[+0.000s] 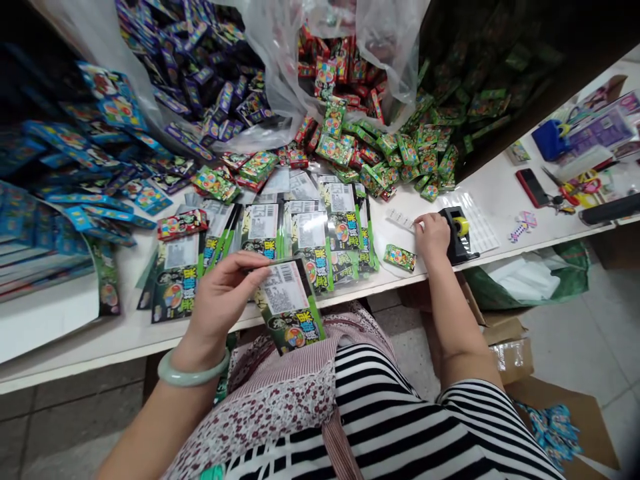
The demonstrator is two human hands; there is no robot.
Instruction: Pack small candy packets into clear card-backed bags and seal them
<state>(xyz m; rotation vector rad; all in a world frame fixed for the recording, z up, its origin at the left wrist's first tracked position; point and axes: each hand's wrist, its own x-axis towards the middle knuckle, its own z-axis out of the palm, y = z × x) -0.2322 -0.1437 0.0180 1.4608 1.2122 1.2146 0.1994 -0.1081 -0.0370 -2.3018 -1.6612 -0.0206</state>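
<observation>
1. Left hand (pixel 227 290): thumb and fingers clamped on the top corner of a flat black-and-green packet (pixel 290 307), white label above colourful lettering, tilted over the table's front edge (pixel 350 293).
2. Right hand (pixel 433 237): fingertips bunched at a white strip (pixel 400 219); grip unclear.

Small candy boxes (pixel 390 143) lie behind the packets (pixel 307 243) on the table (pixel 350 291). The tape dispenser (pixel 456 233) is right of them.
</observation>
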